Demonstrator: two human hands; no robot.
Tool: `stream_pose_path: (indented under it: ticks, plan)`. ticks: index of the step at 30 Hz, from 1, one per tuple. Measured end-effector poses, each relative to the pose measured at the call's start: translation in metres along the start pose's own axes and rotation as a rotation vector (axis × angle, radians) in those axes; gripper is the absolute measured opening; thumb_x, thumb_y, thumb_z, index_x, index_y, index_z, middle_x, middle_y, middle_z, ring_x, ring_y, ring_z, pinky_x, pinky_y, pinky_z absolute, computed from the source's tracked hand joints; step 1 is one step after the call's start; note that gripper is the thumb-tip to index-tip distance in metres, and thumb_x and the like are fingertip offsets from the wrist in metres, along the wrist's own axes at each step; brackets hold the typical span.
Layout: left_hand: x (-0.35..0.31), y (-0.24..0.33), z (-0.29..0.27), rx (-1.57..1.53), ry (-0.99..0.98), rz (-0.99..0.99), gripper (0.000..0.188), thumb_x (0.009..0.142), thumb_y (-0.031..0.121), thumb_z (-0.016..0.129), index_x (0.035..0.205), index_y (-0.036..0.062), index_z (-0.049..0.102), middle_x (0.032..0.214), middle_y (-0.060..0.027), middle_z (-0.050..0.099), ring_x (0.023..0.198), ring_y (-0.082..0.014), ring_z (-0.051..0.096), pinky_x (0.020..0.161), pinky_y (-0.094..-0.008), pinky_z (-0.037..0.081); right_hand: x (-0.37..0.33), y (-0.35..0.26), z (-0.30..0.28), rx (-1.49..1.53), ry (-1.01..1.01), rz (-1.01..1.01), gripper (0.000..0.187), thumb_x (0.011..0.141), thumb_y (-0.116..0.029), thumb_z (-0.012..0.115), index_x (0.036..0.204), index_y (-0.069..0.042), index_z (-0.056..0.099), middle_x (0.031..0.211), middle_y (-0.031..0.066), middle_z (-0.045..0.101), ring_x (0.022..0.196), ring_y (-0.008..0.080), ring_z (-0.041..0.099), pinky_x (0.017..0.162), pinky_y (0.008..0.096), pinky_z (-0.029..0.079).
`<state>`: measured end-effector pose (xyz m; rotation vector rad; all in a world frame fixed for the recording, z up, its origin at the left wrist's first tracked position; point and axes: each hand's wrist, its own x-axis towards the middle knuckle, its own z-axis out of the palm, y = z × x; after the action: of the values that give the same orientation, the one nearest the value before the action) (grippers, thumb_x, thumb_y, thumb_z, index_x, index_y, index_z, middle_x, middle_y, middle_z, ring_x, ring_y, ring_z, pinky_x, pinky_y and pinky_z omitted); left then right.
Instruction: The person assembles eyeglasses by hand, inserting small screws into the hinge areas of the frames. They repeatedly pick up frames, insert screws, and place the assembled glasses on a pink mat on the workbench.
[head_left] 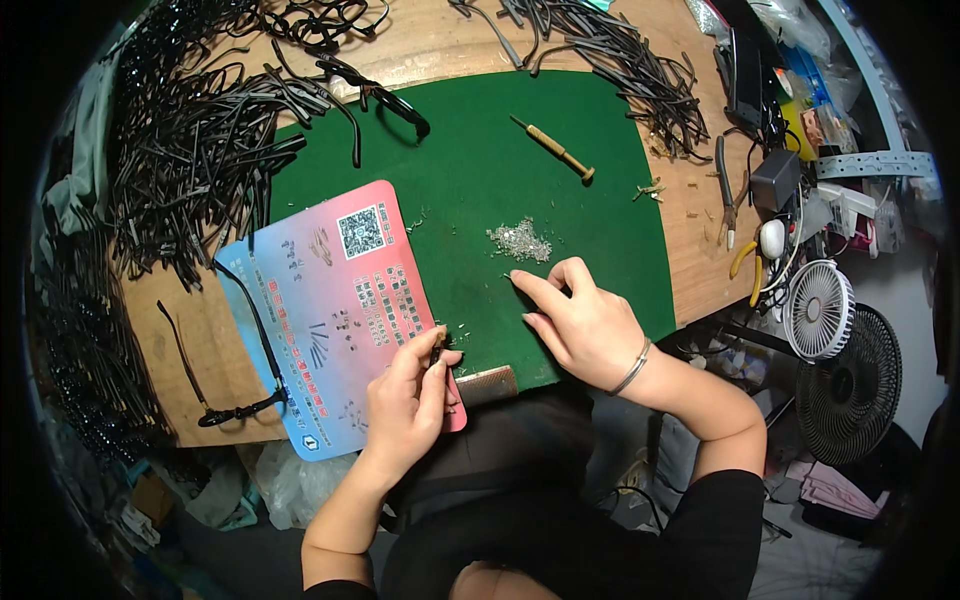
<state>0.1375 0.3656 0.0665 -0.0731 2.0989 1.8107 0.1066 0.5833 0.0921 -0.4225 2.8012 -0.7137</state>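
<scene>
Bare wood shows around the green mat [600, 220] on the workbench [700, 250]. At its near edge, the left hand [405, 400] pinches a small dark piece [437, 352] between closed thumb and fingers, over the near right corner of a pink-and-blue sheet [340, 410]. To the right, the right hand [595, 325] reaches over the mat, thumb and index finger slightly apart; whether a tiny bit sits at the fingertip, one cannot tell. Spectacles [245, 411] lie at the sheet's left edge, both arms apparently on. Farther off lie a silvery heap of bits [520, 240], then a brass-coloured screwdriver [555, 148], unheld. Loose dark arms pile up far left [190, 170] and far right [630, 60], so much seems left.
</scene>
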Motion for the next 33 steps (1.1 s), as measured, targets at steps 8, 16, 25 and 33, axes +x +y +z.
stream_pose_path:
  ticks: [8,16,25,33]
  plan:
    - [0.0,-0.004,0.001,0.043,0.002,0.043,0.027,0.089,-0.004,0.046,0.116,-0.0042,0.05,0.086,-0.0107,0.066,0.058,-0.0087,0.059,0.054,-0.0227,0.049,0.002,0.002,0.012,-0.15,0.102,-0.101,0.039,0.075,-0.009,0.063,0.113,-0.01,0.055,0.087,0.0099,0.049,0.058,0.0219,0.059,0.047,0.0324,0.05]
    - [-0.009,0.012,-0.008,-0.262,-0.042,-0.203,0.029,0.092,-0.002,0.043,0.12,-0.0042,0.046,0.094,-0.0119,0.065,0.057,-0.0068,0.056,0.05,-0.0196,0.046,0.002,0.006,0.014,-0.208,0.099,-0.13,0.046,0.071,-0.01,0.063,0.115,-0.011,0.053,0.088,0.0098,0.048,0.054,0.02,0.057,0.044,0.0315,0.049]
    - [-0.002,0.006,-0.011,-0.247,-0.045,-0.271,0.027,0.091,-0.001,0.046,0.118,-0.0048,0.048,0.093,-0.0108,0.065,0.056,-0.0047,0.055,0.048,-0.0199,0.046,0.005,-0.002,0.011,-0.165,-0.018,-0.106,0.04,0.077,-0.01,0.059,0.115,-0.011,0.051,0.085,0.012,0.049,0.058,0.0263,0.059,0.047,0.036,0.05]
    - [-0.008,-0.007,0.006,0.215,0.146,0.078,0.023,0.088,0.0,0.052,0.111,-0.0022,0.054,0.087,-0.0132,0.066,0.069,-0.0158,0.064,0.061,-0.0262,0.051,0.005,-0.044,0.012,0.332,-0.354,-0.13,0.03,0.086,-0.013,0.051,0.115,-0.007,0.048,0.086,0.0175,0.049,0.06,0.0331,0.058,0.057,0.0405,0.053]
